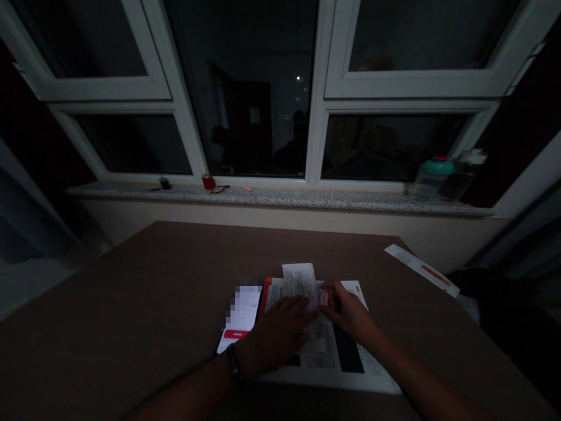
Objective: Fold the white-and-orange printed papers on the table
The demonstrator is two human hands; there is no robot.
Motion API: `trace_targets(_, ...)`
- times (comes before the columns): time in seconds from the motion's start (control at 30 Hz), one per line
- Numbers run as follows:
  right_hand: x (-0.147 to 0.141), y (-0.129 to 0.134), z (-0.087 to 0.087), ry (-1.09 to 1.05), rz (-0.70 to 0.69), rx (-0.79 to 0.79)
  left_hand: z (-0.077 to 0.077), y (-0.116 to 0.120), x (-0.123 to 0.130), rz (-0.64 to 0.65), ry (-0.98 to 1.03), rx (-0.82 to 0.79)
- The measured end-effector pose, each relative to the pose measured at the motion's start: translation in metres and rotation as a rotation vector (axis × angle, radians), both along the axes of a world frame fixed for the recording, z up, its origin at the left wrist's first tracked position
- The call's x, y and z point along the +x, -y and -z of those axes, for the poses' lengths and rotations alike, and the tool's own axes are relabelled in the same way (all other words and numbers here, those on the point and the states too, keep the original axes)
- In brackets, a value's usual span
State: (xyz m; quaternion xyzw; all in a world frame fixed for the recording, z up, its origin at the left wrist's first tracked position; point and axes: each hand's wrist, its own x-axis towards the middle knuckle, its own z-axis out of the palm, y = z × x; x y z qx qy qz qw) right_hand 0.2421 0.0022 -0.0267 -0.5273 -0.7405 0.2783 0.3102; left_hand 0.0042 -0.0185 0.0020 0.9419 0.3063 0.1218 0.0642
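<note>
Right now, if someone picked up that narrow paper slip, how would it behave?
The paper slip looks thin and light, so it would probably droop. Its wrinkles suggest little stiffness, and it may slide on the printed sheet beneath.

The person's left hand (pixel 276 336) and right hand (pixel 346 313) are bare, and the left forearm (pixel 186 396) and right forearm (pixel 421 380) show no sleeve where they enter the frame at about 7 and 5 o'clock. The one thing worn is a narrow black wristband (pixel 234 362) on the left wrist, at about 7 o'clock – its face or clasp is too dim to make out.
</note>
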Motion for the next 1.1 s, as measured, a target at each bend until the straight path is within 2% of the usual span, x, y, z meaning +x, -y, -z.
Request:
trace_targets(0.17, 0.0033, -0.0024, 0.0027, 0.023, -0.004, 0.002, 0.0019, 0.0003, 0.0002, -0.002, 0.023, -0.002)
trace_targets(0.43, 0.0034, -0.0023, -0.0045, 0.062, -0.067, 0.081, -0.0005, 0.0003, 0.0007, 0.000, 0.010, -0.011)
trace_targets(0.77, 0.0032, -0.0061, -0.0014, -0.020, -0.132, 0.116, 0.0024, -0.0008, 0.0009, -0.005, 0.019, -0.015)
trace_targets(0.97, 0.0050, -0.0005, -0.0053, 0.002, -0.221, 0.036, 0.0053, -0.0013, 0.0001, -0.002, 0.018, -0.008)
trace_targets(1.1, 0.0055, 0.0004, -0.0033, -0.020, -0.185, 0.024, 0.0029, -0.0001, 0.0006, -0.010, 0.023, -0.018)
